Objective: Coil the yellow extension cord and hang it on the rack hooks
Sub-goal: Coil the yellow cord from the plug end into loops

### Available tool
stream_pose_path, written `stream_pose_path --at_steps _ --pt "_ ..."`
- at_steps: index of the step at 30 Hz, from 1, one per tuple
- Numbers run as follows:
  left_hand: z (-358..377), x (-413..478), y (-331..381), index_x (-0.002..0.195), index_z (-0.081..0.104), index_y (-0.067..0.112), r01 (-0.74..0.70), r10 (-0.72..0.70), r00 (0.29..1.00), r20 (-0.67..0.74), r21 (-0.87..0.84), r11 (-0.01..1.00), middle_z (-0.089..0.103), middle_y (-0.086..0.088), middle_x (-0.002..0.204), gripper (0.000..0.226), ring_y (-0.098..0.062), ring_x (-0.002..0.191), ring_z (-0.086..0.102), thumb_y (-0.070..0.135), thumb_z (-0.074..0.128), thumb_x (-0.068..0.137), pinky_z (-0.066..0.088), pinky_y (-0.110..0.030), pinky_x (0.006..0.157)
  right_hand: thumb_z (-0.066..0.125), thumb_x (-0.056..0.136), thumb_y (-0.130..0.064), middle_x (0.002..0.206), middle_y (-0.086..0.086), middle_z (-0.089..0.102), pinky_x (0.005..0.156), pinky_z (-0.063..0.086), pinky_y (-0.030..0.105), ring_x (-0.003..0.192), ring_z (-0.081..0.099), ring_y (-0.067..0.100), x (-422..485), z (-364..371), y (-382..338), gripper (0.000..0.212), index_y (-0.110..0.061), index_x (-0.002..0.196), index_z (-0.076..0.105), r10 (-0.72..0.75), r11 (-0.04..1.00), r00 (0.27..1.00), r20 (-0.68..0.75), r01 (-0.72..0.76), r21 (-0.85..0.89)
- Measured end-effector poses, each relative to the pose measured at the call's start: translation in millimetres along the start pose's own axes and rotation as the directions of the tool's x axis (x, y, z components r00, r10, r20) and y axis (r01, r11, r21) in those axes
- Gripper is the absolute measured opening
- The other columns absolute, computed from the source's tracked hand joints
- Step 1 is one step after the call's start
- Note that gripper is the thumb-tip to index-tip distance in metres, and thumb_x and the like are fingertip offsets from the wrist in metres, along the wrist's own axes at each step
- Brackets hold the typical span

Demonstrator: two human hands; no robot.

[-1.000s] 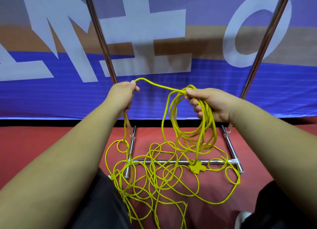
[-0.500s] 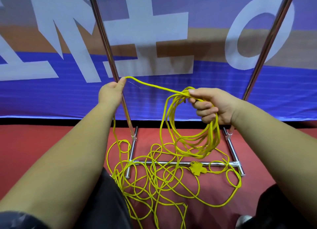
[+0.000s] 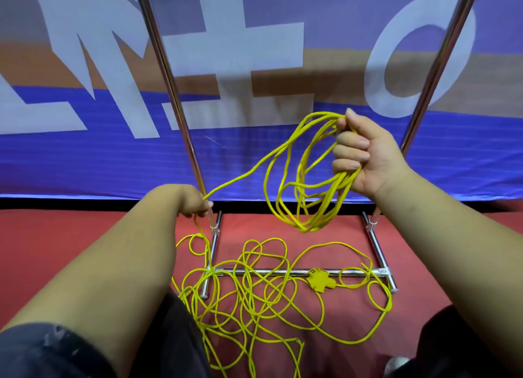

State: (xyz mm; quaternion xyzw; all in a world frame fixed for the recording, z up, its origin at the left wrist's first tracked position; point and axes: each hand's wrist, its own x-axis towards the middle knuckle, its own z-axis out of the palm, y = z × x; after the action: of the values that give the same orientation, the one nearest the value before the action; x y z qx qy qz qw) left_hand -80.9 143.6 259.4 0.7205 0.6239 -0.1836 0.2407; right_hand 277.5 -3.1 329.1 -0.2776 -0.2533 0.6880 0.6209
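Presently at the coiling stage, the right grip (image 3: pixel 365 156) at 2 o'clock holds several loops of yellow extension cord (image 3: pixel 305 229), the left grip (image 3: pixel 189 200) at 8 o'clock pinches its feed strand, the bulk lies tangled on the floor (image 3: pixel 56 250) at 6 o'clock, and the next move likely calls for feeding another loop rightward without a snag.

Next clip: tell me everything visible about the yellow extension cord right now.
The yellow extension cord is thin, round and looks rubbery. Several loops hang bunched from the raised right hand, which grips them. One strand runs down-left to the left hand, which pinches it beside the rack's left pole. The rest lies tangled on the red floor, draped over the rack's base bar; its yellow multi-outlet end rests by that bar.
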Motion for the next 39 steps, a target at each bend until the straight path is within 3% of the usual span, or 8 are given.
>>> stream_pose_path --at_steps 3,6,10,19,26,31,36,39 --pt "9 4 1 0.108 0.070 0.011 0.064 -0.041 0.991 0.125 -0.193 0.979 0.076 0.004 0.104 0.054 -0.025 0.095 0.072 0.057 0.040 0.107 0.052 -0.040 0.089 0.062 0.103 -0.040 0.046 -0.010 0.028 0.037 0.020 0.019 0.035 0.026 0.006 1 -7 -2 0.026 -0.021 0.086 0.066 -0.048 0.998 0.992 -0.117 0.051 0.027" --pt "1 5 18 0.101 0.065 0.004 -0.012 -0.026 0.997 -0.078 -0.448 0.894 0.072 -0.013 0.079 0.060 -0.033 0.070 0.068 0.056 0.036 0.109 0.057 -0.044 0.076 0.063 0.101 -0.040 0.048 -0.010 0.028 0.038 0.020 0.019 0.037 0.026 0.006 6 -12 -1 0.025 -0.023 0.083 0.066 -0.062 0.997 0.978 -0.202 0.071 0.037" --pt "-39 -14 61 0.104 0.064 0.000 -0.222 0.000 0.835 -0.550 -0.337 0.915 0.066 -0.020 0.089 0.055 -0.038 0.070 0.065 0.046 0.034 0.109 0.057 -0.047 0.072 0.064 0.102 -0.040 0.053 -0.010 0.030 0.040 0.020 0.021 0.041 0.025 0.004 16 -15 4 0.025 -0.023 0.083 0.067 -0.084 0.996 0.952 -0.295 0.070 -0.056" --pt "-61 -89 138 0.099 0.064 0.025 -0.764 0.426 0.520 -0.740 -0.180 0.619 0.051 0.018 0.065 0.016 -0.003 0.060 0.044 0.032 0.050 0.104 0.038 -0.026 0.058 0.067 0.101 -0.032 0.064 -0.008 0.048 0.043 0.028 0.022 0.045 0.035 0.007 27 -2 30 0.017 -0.021 0.090 0.061 -0.070 0.972 0.963 -0.261 0.007 -0.234" --pt "-27 -85 145 0.096 0.078 0.015 -0.808 0.576 0.574 -0.582 -0.287 0.515 0.067 0.014 0.076 0.009 0.007 0.062 0.056 0.023 0.074 0.096 0.041 -0.009 0.063 0.070 0.100 -0.033 0.102 0.008 0.076 0.048 0.033 0.025 0.050 0.039 0.011 23 9 55 0.019 -0.015 0.104 0.071 -0.033 0.883 0.987 -0.156 -0.045 -0.467" --pt "-26 -71 130 0.099 0.062 0.012 -0.741 0.514 0.665 -0.542 -0.392 0.546 0.064 -0.004 0.078 0.023 -0.014 0.067 0.064 0.025 0.080 0.091 0.056 -0.036 0.064 0.065 0.103 -0.024 0.063 -0.002 0.065 0.043 0.023 0.023 0.044 0.031 0.007 8 16 47 0.018 -0.006 0.099 0.064 0.051 0.849 0.998 -0.041 -0.065 -0.524" --pt "-5 -52 91 0.108 0.065 0.014 -0.671 0.714 0.700 -0.011 -0.351 0.653 0.074 -0.014 0.108 0.029 -0.026 0.099 0.070 0.037 0.075 0.093 0.052 -0.050 0.099 0.066 0.100 -0.020 0.056 0.002 0.037 0.037 0.021 0.020 0.039 0.025 0.008 -5 18 36 0.022 -0.006 0.083 0.069 0.033 0.902 0.999 -0.030 -0.042 -0.430" --pt "17 -41 69 0.111 0.060 0.008 -0.584 0.649 0.691 0.318 -0.283 0.761 0.076 -0.001 0.114 0.022 -0.016 0.099 0.064 0.029 0.061 0.104 0.046 -0.040 0.092 0.070 0.097 -0.019 0.078 0.010 0.047 0.035 0.024 0.019 0.042 0.027 0.006 -12 15 24 0.018 -0.011 0.081 0.074 0.010 0.920 0.998 -0.064 -0.034 -0.390"
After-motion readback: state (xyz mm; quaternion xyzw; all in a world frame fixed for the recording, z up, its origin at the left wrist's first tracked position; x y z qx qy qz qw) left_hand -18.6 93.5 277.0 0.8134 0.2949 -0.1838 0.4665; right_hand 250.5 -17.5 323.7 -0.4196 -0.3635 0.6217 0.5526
